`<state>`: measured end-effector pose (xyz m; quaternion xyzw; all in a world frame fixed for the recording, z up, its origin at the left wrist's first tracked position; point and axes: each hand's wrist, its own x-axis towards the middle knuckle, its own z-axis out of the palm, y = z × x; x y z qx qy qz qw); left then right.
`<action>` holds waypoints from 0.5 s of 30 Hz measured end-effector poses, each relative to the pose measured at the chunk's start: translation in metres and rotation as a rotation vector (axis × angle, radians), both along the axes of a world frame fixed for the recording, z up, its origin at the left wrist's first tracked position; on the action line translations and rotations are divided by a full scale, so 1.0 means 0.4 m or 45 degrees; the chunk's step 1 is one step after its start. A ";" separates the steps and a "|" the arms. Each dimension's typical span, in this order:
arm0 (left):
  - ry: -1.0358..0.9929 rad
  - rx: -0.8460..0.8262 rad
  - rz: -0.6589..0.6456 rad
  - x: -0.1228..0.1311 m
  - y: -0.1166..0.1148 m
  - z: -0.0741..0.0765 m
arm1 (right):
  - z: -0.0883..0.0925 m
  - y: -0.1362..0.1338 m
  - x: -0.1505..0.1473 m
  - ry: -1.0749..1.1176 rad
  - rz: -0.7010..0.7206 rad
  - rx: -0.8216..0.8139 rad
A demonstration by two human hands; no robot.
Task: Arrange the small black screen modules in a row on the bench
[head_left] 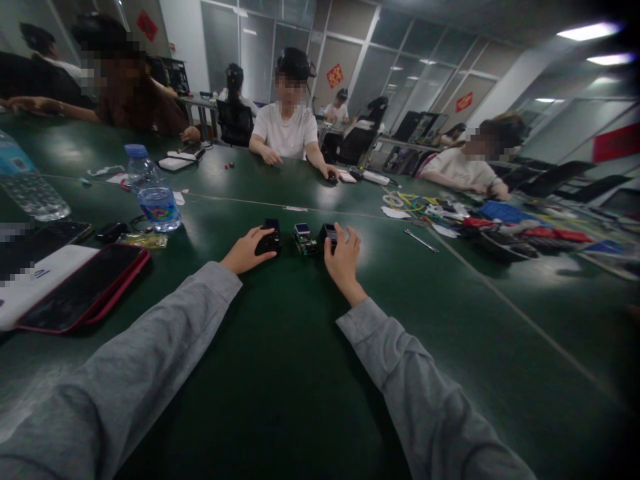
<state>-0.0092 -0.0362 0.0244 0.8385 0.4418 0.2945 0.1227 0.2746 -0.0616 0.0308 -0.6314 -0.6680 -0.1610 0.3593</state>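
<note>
A small green circuit board (306,246) with a little screen stands on the dark green table, between my two hands. My left hand (249,251) grips a black plastic casing part (273,235) to the left of the board, thumb in front and fingers over its top. On the board's other side, my right hand (344,257) has its thumb and fingers around a black box-shaped casing (329,233), which looks hollow at the top. Both casing parts appear to rest on the table, apart from the board. My right palm and fingers hide some of the box.
To the left are a water bottle (156,193), a phone in a red case (83,287) and a small yellowish packet (144,241). A wrench-like metal tool (421,241) lies right of my hands, before a heap of cables and cloth (500,227). Several people sit around.
</note>
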 end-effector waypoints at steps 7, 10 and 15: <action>0.024 0.067 0.129 0.039 -0.026 0.007 | 0.002 -0.019 -0.069 -0.357 0.399 -0.203; 0.041 0.039 0.141 0.069 -0.050 0.017 | -0.016 -0.009 -0.073 -0.364 0.355 -0.247; 0.205 0.154 0.071 0.096 -0.073 0.027 | -0.016 -0.010 -0.077 -0.353 0.275 -0.252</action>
